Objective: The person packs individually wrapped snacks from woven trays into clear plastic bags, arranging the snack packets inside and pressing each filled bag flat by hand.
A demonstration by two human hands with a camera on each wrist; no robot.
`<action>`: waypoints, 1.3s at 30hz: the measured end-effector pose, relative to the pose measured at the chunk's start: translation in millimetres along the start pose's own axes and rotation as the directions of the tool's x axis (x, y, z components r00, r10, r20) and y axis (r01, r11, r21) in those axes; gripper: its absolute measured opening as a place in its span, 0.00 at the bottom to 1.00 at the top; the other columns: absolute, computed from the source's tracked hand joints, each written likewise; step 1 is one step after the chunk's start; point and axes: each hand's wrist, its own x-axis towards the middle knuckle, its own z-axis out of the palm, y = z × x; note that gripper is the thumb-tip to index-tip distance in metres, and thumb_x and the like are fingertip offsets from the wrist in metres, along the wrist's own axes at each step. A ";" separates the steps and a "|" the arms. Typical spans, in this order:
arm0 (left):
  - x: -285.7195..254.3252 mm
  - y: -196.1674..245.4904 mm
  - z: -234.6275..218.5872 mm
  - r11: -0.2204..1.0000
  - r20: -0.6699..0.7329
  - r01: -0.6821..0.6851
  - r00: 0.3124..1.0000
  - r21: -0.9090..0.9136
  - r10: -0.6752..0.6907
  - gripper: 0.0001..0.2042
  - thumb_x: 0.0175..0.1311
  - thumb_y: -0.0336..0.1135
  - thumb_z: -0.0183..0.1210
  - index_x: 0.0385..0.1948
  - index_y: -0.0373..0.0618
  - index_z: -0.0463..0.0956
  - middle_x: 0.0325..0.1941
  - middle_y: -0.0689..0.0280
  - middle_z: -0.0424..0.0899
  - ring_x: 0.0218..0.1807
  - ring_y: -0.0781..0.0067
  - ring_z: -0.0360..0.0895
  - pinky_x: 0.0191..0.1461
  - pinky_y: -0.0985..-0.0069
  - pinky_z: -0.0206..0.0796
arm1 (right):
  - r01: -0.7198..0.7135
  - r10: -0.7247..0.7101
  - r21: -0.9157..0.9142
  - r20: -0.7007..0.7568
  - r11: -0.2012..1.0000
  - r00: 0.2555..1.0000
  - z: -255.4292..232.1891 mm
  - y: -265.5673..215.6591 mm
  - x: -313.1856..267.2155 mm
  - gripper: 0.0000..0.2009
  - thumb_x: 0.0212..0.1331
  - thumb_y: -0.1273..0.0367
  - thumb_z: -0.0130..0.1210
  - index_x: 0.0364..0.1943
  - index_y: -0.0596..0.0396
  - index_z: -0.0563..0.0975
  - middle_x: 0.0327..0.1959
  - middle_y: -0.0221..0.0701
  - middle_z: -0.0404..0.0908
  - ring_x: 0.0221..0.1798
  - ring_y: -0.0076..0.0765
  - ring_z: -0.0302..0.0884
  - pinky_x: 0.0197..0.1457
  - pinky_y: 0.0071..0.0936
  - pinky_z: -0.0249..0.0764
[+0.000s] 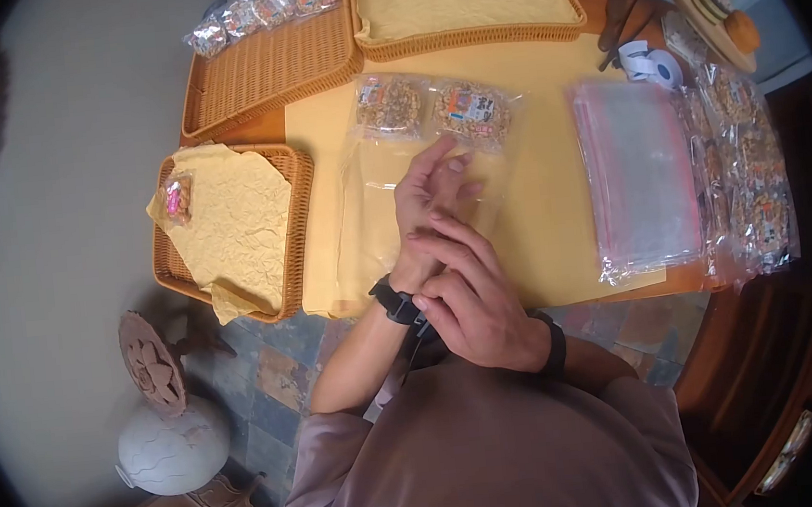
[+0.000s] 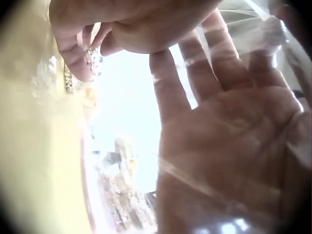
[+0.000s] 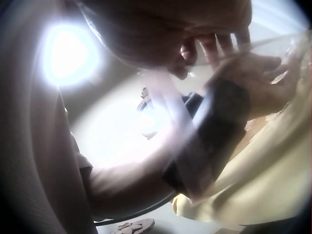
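Observation:
My left hand (image 1: 425, 199) is held over the yellow paper, palm and loosely straight fingers showing in the left wrist view. Clear film stretches across that palm (image 2: 229, 151). My right hand (image 1: 479, 310) crosses at the left wrist, thumb and forefinger tips together beside the black strap (image 1: 396, 301), pinching the edge of a clear plastic bag. In the right wrist view, a translucent strip (image 3: 178, 117) of it runs down over the strap. Beyond the left fingertips, two packs of nut brittle, one on the left (image 1: 389, 103) and one on the right (image 1: 473, 114), lie side by side under clear film.
At left stands a paper-lined wicker tray (image 1: 300, 205) with one small packet (image 1: 176, 198). Another wicker tray (image 1: 269, 72) holds several packs behind it; a lined tray (image 1: 474, 40) is beside that. To the right lie flat clear bags (image 1: 635, 171), wrapped brittle packs (image 1: 756, 174) and a tape roll (image 1: 665, 69).

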 end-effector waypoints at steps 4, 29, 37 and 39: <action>7.2 -12.1 -3.6 0.995 0.062 -0.026 0.998 0.093 0.020 0.25 0.75 0.29 0.56 0.72 0.40 0.65 0.57 0.63 0.78 0.45 0.79 0.77 0.43 0.81 0.72 | -0.045 0.042 0.071 0.040 0.996 0.998 -4.2 9.3 -3.8 0.08 0.59 0.76 0.63 0.36 0.60 0.74 0.64 0.53 0.74 0.73 0.68 0.64 0.73 0.55 0.65; -143.0 -10.0 -103.9 0.865 0.803 0.187 0.321 0.466 -0.502 0.07 0.75 0.31 0.58 0.47 0.39 0.79 0.46 0.61 0.83 0.51 0.71 0.78 0.57 0.72 0.69 | -0.432 0.407 -0.224 -0.151 0.874 0.901 -55.2 43.9 -61.3 0.23 0.69 0.69 0.54 0.66 0.63 0.68 0.69 0.47 0.71 0.77 0.61 0.58 0.79 0.51 0.54; -119.5 11.7 -120.2 0.828 0.741 0.151 0.380 0.540 -0.553 0.06 0.76 0.32 0.54 0.43 0.40 0.77 0.35 0.66 0.81 0.38 0.80 0.75 0.41 0.77 0.68 | -0.431 0.379 -0.269 -0.226 0.861 0.898 -47.9 45.0 -72.4 0.20 0.71 0.67 0.52 0.63 0.63 0.70 0.67 0.46 0.73 0.77 0.59 0.60 0.79 0.52 0.54; -140.1 -7.7 -107.1 0.874 0.713 0.199 0.512 0.443 -0.478 0.07 0.75 0.33 0.56 0.47 0.40 0.77 0.39 0.64 0.83 0.42 0.76 0.78 0.47 0.76 0.70 | -0.428 0.373 -0.284 -0.228 0.858 0.899 -46.2 43.7 -71.7 0.20 0.71 0.67 0.53 0.63 0.63 0.70 0.67 0.46 0.73 0.77 0.59 0.60 0.78 0.52 0.54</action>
